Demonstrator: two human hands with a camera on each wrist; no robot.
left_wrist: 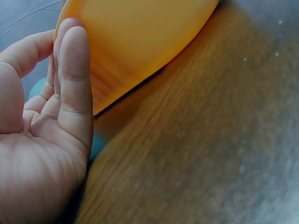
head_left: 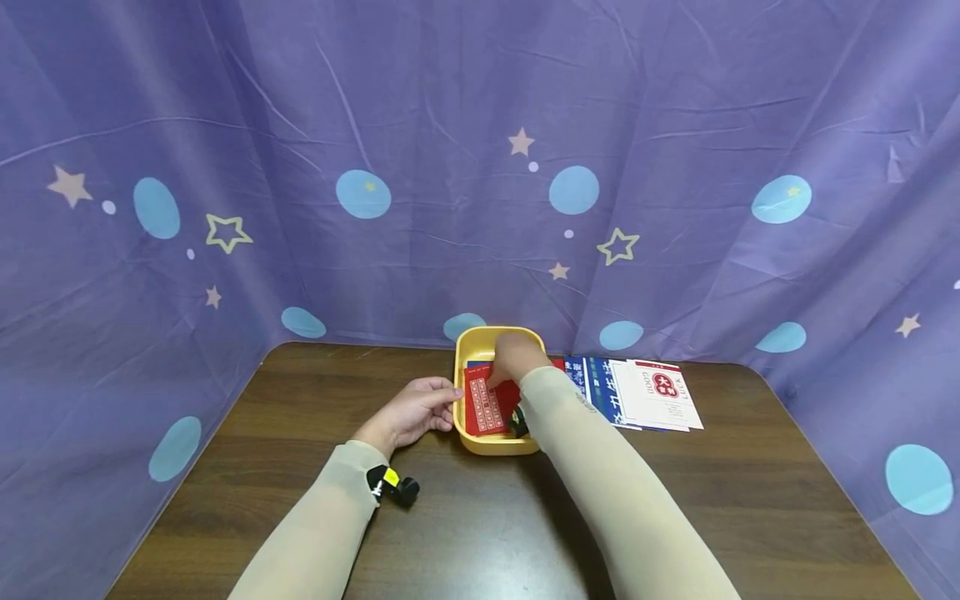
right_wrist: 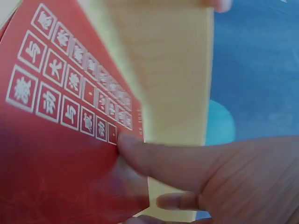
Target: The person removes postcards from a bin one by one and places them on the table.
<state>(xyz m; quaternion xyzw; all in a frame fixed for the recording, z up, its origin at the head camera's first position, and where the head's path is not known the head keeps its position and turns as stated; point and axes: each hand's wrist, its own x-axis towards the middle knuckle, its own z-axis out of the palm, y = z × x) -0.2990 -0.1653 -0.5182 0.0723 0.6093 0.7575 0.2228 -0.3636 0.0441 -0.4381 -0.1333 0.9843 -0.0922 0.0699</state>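
A yellow plastic bin (head_left: pixel 501 447) stands toward the back of the table. My left hand (head_left: pixel 416 410) pinches its left rim, thumb inside and fingers along the outer wall; the left wrist view shows those fingers against the yellow side (left_wrist: pixel 140 42). Inside the bin lies a red card (head_left: pixel 486 408) with rows of white boxed characters. My right hand (head_left: pixel 517 357) reaches down into the bin from the right. In the right wrist view its thumb lies on the edge of the red card (right_wrist: pixel 65 158), with fingertips below that edge. The right forearm hides part of the bin.
Right of the bin, blue printed cards (head_left: pixel 600 387) and white ones (head_left: pixel 656 396) lie fanned and overlapping on the brown wooden table (head_left: pixel 450 533). A purple curtain (head_left: pixel 465 167) with stars and dots hangs behind the table and along its sides.
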